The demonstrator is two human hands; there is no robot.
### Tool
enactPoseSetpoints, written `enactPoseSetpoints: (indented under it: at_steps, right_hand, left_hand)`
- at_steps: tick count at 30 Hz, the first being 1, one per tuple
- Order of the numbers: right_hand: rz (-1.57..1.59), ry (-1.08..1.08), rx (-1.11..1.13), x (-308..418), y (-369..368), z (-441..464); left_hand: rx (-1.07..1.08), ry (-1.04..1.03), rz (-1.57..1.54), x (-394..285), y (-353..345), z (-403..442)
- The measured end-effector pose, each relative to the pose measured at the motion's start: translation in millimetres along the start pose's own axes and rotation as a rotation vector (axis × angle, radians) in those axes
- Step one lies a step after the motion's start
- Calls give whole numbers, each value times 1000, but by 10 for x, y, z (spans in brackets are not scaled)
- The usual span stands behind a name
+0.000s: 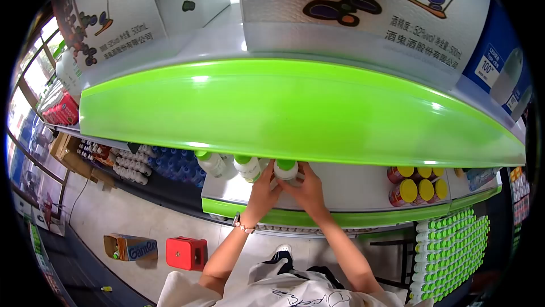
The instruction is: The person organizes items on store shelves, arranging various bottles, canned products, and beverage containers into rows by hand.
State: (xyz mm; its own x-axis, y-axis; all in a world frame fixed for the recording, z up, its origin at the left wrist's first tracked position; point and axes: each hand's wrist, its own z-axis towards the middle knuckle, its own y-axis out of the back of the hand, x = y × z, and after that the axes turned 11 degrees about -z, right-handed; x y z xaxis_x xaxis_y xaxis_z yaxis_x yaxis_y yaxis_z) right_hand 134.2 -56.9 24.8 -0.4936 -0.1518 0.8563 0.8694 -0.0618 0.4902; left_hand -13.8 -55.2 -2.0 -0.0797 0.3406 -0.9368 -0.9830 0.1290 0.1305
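A white bottle with a green cap (285,172) stands on the white lower shelf (352,185), between my two hands. My left hand (265,194), with a watch and a bracelet at the wrist, has its fingers closed round the bottle's left side. On the other side, my right hand (306,190) grips the same bottle. Just left of my left hand is a second green-capped white bottle (247,167), and beyond it leans into view a third white bottle (211,163). The upper shelf's green edge partly hides the fingertips and the bottle tops.
The green shelf edge (295,111) juts out above my hands, with large white boxes (363,29) on top. Yellow-lidded jars (406,192) stand to the right. Stacked green-capped bottles (451,253), a red stool (186,253) and an open cardboard box (130,248) are lower down.
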Motion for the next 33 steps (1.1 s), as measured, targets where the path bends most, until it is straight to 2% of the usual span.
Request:
enactPoseSetpoints:
  at_steps: [3, 6, 9, 12, 14, 16, 18, 20, 21, 22, 26, 28, 29, 32, 33]
  right_hand:
    - [23, 66, 24, -98, -26, 46]
    - [-53, 66, -17, -1, 10, -7]
    - [17, 58, -185, 43, 121, -336]
    - [43, 92, -299, -26, 451, -919]
    - [-120, 112, -346, -217, 797, -1489]
    - [-89, 47, -419, -507, 1094, -2097]
    - [13, -149, -510, -882, 1370, -2821]
    - [5, -298, -625, -1010, 1731, -3571]
    - [12, -375, -675, -1057, 1849, -3979]
    - [-16, -426, -761, -1135, 1942, -4405]
    - [-50, -553, -1066, -1305, 2305, -5946]
    - [-66, -571, -1186, -1328, 2326, -6620]
    - [-80, -638, -1198, -1342, 2390, -6907]
    - [-96, -912, -1169, -1261, 2408, -7739]
    - [-43, -922, -1235, -1303, 2413, -8001]
  left_hand:
    - [46, 43, 21, 22, 24, 24]
    - [16, 2, -36, 152, -23, -17]
    - [-174, -3, 221, -183, -199, -227]
    - [-176, -33, 214, -469, -435, -497]
    - [-186, -24, 125, -616, -689, -726]
    - [-134, -94, 54, -636, -1016, -936]
    - [53, -70, -33, -666, -1472, -1320]
    - [323, -20, -104, -746, -1992, -1562]
    - [426, 97, -204, -847, -2286, -1743]
    - [547, 74, -213, -903, -2576, -1941]
    - [976, -172, -178, -1242, -3752, -2854]
    - [1166, -217, -177, -1410, -4227, -3415]
    - [1266, -252, -172, -1488, -4476, -3683]
    - [1584, -537, -14, -1554, -5003, -4524]
    - [1731, -569, -1, -1537, -5182, -4799]
